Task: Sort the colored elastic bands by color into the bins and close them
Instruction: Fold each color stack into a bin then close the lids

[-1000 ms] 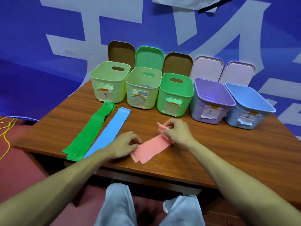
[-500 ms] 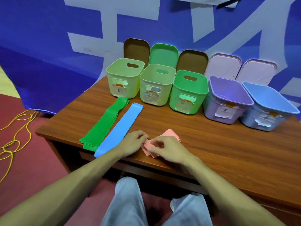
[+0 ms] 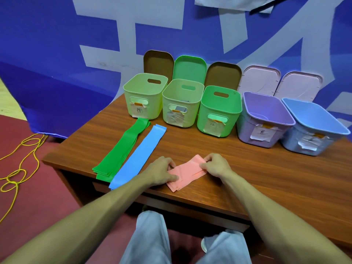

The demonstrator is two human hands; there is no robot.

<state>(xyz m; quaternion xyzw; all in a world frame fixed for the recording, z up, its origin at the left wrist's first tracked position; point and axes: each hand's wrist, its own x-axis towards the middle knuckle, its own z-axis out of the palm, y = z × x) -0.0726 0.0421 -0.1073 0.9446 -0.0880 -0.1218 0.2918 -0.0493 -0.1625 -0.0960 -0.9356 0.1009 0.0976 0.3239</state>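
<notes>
Head camera: the pale-trousered knees point(image 3: 148, 241) of a seated person sit nearest the lens, below the front edge of a brown wood-grain table point(image 3: 266, 178). Near that edge lies a folded pink elastic band point(image 3: 187, 173). The left hand point(image 3: 162, 172) pinches its left end with curled fingers and thumb, and the right hand point(image 3: 216, 165) pinches its right end the same way.

Just left of the pink band, a long flat blue elastic band point(image 3: 139, 157) and a stack of green elastic bands point(image 3: 122, 151) lie side by side. Far to its left, a yellow cord point(image 3: 19, 168) loops over the red floor.

Beyond the pink band, five open, paper-labelled plastic bins stand in a row:
- a pale green bin point(image 3: 144, 103)
- a second pale green bin point(image 3: 181, 109), with something grey-blue showing through its handle slot
- a bright green bin point(image 3: 219, 115)
- a purple bin point(image 3: 264, 121)
- a light blue bin point(image 3: 312, 130)

What else the bins contain cannot be made out. Behind them, five lids point(image 3: 190, 67) lean upright against a blue-and-white banner point(image 3: 57, 54).
</notes>
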